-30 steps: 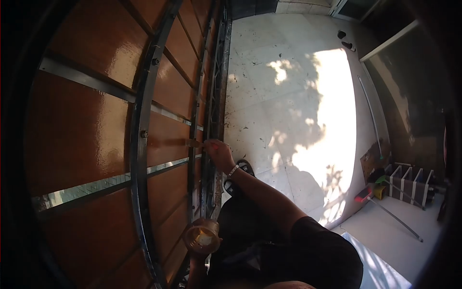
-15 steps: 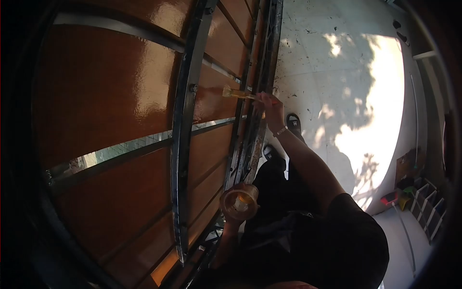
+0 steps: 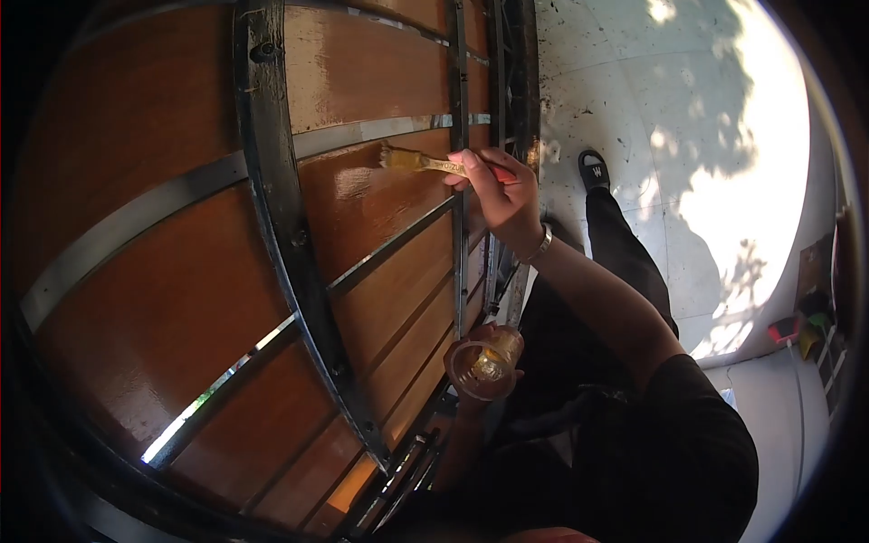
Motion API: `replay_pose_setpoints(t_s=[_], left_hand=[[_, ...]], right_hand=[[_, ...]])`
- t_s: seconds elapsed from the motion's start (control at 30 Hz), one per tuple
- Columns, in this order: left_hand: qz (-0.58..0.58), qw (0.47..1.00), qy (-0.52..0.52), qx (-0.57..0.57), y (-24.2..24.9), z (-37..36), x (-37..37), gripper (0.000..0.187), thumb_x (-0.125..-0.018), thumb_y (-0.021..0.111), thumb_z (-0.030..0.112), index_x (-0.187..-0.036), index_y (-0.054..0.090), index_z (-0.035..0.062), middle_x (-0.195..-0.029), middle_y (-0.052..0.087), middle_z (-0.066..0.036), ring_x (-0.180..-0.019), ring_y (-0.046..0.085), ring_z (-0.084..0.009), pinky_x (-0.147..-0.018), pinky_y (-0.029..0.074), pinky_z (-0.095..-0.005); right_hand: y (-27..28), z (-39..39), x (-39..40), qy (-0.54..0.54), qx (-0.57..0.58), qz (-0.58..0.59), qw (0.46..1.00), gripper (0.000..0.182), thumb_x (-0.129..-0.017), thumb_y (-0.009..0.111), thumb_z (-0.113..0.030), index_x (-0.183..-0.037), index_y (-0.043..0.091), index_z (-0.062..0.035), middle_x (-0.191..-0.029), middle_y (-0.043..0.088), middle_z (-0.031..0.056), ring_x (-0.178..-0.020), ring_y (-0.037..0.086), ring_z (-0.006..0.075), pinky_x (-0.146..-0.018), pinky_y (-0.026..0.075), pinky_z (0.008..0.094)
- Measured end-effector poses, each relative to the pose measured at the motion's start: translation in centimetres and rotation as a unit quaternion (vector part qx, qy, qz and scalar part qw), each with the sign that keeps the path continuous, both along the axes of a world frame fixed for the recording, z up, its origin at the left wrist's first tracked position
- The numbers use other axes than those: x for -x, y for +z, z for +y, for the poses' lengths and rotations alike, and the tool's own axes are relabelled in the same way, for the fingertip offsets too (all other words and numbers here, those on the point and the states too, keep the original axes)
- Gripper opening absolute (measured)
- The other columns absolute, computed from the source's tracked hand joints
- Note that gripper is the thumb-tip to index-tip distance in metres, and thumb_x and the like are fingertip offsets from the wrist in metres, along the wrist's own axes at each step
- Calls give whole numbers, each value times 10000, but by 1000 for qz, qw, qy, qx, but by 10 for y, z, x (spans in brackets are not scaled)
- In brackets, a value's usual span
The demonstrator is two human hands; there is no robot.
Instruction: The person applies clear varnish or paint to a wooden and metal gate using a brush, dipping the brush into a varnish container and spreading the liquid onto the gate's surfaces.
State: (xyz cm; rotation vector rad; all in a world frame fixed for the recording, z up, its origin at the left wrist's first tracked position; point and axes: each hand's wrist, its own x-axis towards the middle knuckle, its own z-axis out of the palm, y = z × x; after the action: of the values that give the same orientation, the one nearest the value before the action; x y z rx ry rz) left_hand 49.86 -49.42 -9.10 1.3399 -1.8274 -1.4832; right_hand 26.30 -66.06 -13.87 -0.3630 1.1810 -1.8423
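The brush (image 3: 424, 162) is held in the right hand (image 3: 503, 197), its handle pinched between thumb and fingers, which are closed on it; its red end is seen beside the thumb. The bristles are pointed leftward at the panel (image 3: 371, 204), near its upper edge; whether it is touched by them cannot be told. A glossy patch is shown on the panel, which is crossed by a dark bar (image 3: 279, 172) on the left and a thinner post (image 3: 461, 90) on the right. Lower down, a clear cup (image 3: 509, 343) is gripped by the left hand (image 3: 473, 407), largely hidden behind it; its mouth is turned toward the camera, and something yellowish is seen inside. A sandal (image 3: 593, 170) is planted on the pale floor (image 3: 615, 258), which is partly sunlit
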Motion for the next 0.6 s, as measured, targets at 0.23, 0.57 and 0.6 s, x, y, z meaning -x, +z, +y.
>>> replay_pose_setpoints(t_s=[0.23, 0.57, 0.6], left_hand=[[-73, 994, -71, -31, 1, -17, 18, 1024, -595, 940, 219, -1369, 276, 135, -1341, 476, -199, -1232, 523, -355, -1006, 501, -461], [53, 998, 2, 40, -8, -23, 42, 928, -653, 909, 195, -1390, 352, 98, -1331, 483, -162, -1215, 529, -313, -987, 521, -432], [37, 999, -6, 5, -8, -22, 41, 909, -656, 909, 203, -1375, 367, 82, -1318, 493, -169, -1212, 529, -314, -980, 523, -430]], right_hand=[[-15, -3, -10, 55, -6, -123, 991, 249, -973, 586, -169, -1064, 650, 54, -957, 714, 111, -865, 714, 189, -779, 554, 260], [-108, 2, 8, -1, -124, 217, 968, 136, -915, 647, -112, -1004, 669, -12, -840, 691, 94, -712, 665, 177, -631, 522, 298], [-94, 2, 10, -12, -86, 338, 937, 122, -891, 666, -89, -994, 665, -23, -813, 675, 97, -699, 653, 204, -608, 515, 310]])
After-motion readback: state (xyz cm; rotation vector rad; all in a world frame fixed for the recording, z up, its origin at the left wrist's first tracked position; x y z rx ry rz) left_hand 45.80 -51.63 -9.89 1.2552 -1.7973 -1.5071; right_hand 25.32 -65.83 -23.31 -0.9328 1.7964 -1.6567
